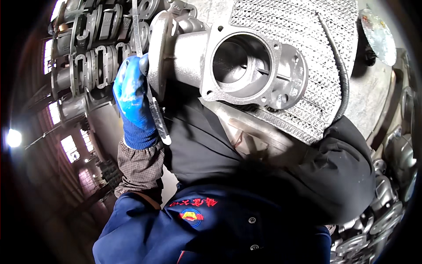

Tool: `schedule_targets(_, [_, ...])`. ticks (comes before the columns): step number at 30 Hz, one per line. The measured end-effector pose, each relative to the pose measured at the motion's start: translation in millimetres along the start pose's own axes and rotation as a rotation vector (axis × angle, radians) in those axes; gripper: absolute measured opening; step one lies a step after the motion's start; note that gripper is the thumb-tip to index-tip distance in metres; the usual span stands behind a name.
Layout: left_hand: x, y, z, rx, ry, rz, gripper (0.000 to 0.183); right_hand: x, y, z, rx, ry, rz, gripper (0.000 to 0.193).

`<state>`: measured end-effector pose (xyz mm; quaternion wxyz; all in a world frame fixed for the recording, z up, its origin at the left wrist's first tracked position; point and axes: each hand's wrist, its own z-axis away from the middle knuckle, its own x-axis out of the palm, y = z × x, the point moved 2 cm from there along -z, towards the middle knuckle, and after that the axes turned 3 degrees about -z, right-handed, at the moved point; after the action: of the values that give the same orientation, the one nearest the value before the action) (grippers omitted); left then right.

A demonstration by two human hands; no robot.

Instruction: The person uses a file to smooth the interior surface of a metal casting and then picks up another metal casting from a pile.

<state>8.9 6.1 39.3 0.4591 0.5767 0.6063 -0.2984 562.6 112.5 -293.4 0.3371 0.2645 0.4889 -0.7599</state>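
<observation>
My left hand (132, 83), in a blue coated glove, is closed around a long, narrow, flat metal bar (157, 115). The bar runs up and down past the flange of a grey cast-metal valve body (188, 59), close against it. I cannot tell whether the bar touches the casting. That body lies with its square flanged opening facing up, showing a hollow round bore inside. Its round flange at the right end rests over a perforated metal mat (303, 105). My right hand is out of sight; only a bit of checked cuff shows near the lower right.
Many grey flanged castings (101, 66) are stacked at the upper left, and more castings (387, 193) pile up at the right. A dark ribbed hose (340, 75) lies along the mat. A stained pale oval object (379, 37) stands at the upper right. My dark-clad legs (198, 141) are below the workpiece.
</observation>
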Motion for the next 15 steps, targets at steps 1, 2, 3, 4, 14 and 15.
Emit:
schedule_targets(1, [-2, 3, -2, -0.017, -0.033, -0.025, 0.018, -1, 2, 0, 0.004, -0.006, 0.003, 0.031])
schedule_targets(2, [0, -6, -1, -0.032, -0.060, -0.051, 0.013, 1, 2, 0, 0.007, -0.013, 0.007, 0.031])
schedule_targets(3, [2, -15, 0, -0.046, -0.091, -0.078, 0.010, 1, 3, 1, 0.012, -0.021, 0.011, 0.032])
schedule_targets(4, [2, -16, -1, -0.040, -0.098, -0.103, 0.011, 1, 3, 0, 0.012, -0.028, 0.015, 0.032])
schedule_targets(14, [1, -11, -1, -0.011, -0.083, -0.178, 0.026, 2, 3, 4, -0.004, -0.057, 0.030, 0.034])
schedule_targets(15, [-1, -12, -1, -0.002, -0.086, -0.165, 0.027, 3, 3, 4, -0.007, -0.064, 0.031, 0.035])
